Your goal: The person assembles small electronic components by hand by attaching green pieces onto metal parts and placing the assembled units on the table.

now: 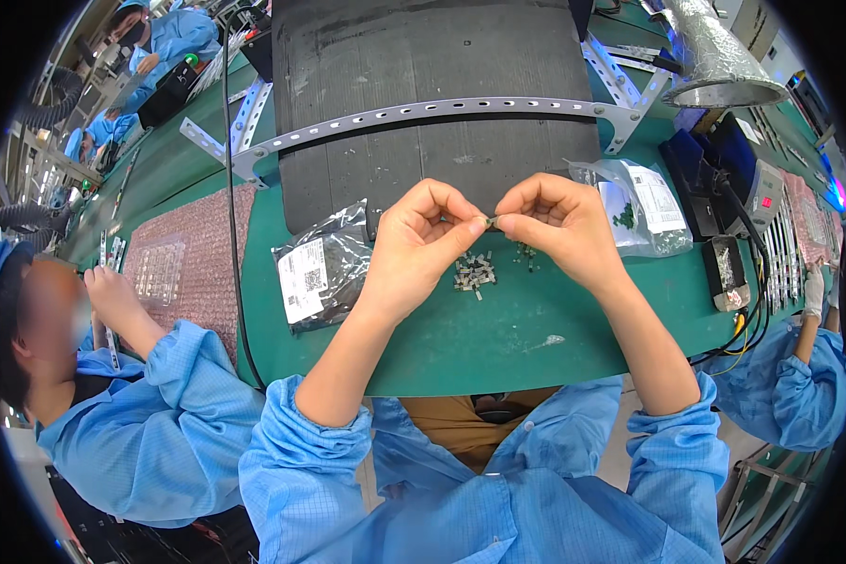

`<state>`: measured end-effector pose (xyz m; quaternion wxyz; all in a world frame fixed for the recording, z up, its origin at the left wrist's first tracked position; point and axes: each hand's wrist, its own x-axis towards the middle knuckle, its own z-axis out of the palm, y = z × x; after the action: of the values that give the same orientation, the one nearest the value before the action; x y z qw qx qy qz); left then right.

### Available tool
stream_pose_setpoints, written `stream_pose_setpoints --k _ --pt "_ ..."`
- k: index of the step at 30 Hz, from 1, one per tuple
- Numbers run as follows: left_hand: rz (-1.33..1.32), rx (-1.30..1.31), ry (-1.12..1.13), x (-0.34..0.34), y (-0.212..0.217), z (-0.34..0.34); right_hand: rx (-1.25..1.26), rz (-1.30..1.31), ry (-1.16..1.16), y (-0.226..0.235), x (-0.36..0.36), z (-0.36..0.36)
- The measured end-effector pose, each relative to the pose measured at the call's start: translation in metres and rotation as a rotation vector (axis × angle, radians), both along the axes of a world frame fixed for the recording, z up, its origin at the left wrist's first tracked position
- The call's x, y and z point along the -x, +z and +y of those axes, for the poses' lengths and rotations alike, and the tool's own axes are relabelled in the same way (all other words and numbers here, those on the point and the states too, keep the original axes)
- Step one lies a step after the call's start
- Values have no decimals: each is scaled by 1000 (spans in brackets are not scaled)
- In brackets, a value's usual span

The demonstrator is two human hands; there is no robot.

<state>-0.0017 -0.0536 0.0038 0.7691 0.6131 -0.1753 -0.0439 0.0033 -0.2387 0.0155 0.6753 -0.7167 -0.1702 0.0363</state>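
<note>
Pinching a tiny metal part (491,221) between thumb and forefinger tips, the left hand (430,240) and right hand (559,226) meet above the green counter (526,329); both hands are curled, fingertips closed on the part from opposite sides, w/ the part held at the gap between them, just in front of the near edge of the black conveyor belt (423,85). Below the hands, on the counter: a small pile of similar metal parts (475,273), and a few dark bits (526,252) just right of it, partly hidden by the right hand.

L of the left hand: a dark shiny bag w/ white label (321,268), lying flat, its upper edge touching the belt. R of the right hand: a clear plastic bag w/ label (641,205), contents greenish, too small to tell. A perforated grey metal strip (423,111) arches across the belt. Far R: a black device w/ red display (766,193) and cables. Far L: a pink bubble-wrap sheet (193,240) carrying a clear blister tray (160,271), near a co-worker's hand (111,291); another co-worker's blue sleeve (790,376) shows at R.
</note>
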Motion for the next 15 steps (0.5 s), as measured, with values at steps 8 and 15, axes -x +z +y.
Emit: stream_pose_setpoints --k 8,15 --pt "7 4 -7 1 -1 0 -15 42 14 -1 1 0" --pt "56 36 -34 -1 0 -1 -58 52 -17 1 1 1"
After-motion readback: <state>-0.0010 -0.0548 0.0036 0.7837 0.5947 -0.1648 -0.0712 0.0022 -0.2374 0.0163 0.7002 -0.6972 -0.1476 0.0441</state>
